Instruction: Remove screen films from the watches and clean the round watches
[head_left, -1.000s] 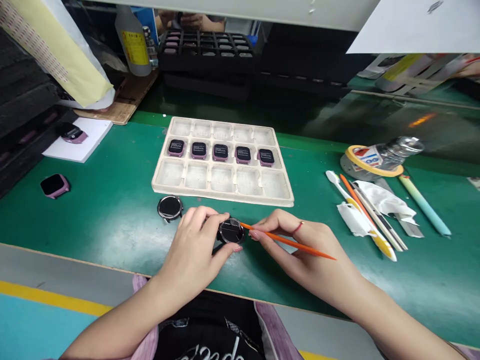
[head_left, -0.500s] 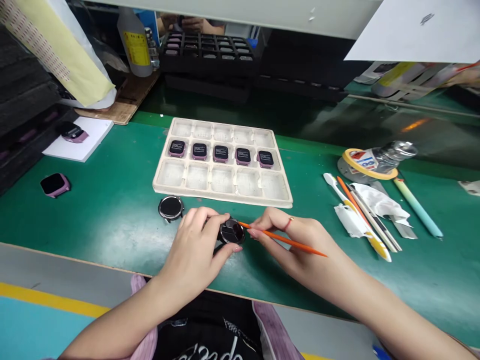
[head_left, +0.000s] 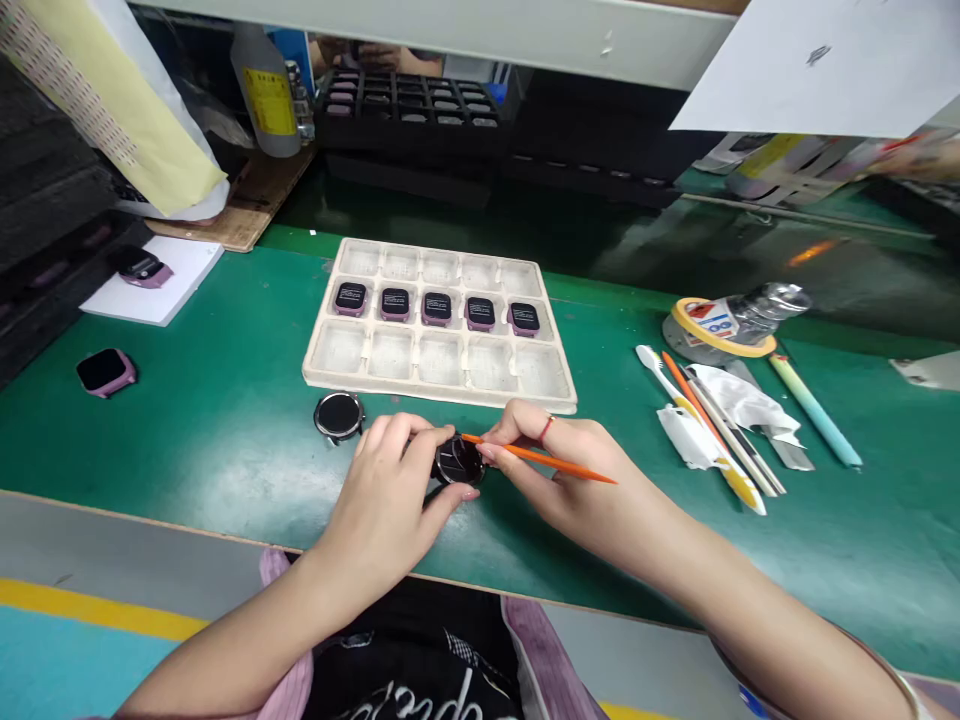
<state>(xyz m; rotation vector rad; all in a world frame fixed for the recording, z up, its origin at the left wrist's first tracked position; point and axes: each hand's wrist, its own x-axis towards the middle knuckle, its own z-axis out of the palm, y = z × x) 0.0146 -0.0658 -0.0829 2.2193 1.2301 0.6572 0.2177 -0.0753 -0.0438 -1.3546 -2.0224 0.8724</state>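
My left hand (head_left: 390, 495) grips a small round black watch body (head_left: 457, 462) on the green mat, fingers curled round its sides. My right hand (head_left: 566, 475) pinches a thin orange stick (head_left: 551, 461), whose tip touches the top edge of the watch body. A second round watch face (head_left: 338, 416) lies flat just left of my left hand. Behind them stands a beige compartment tray (head_left: 442, 360) with several purple square watches (head_left: 436, 307) in its middle row.
A purple watch (head_left: 106, 371) lies at the far left, another (head_left: 141, 268) on a white pad. At the right lie a tape roll (head_left: 716, 330), a toothbrush, sticks, wipes and a green pen (head_left: 814, 410). A black tray (head_left: 412, 100) and a bottle (head_left: 268, 85) stand at the back.
My right hand has slid left and the orange stick's tip has moved onto the upper edge of the watch body. My left hand keeps its grip.
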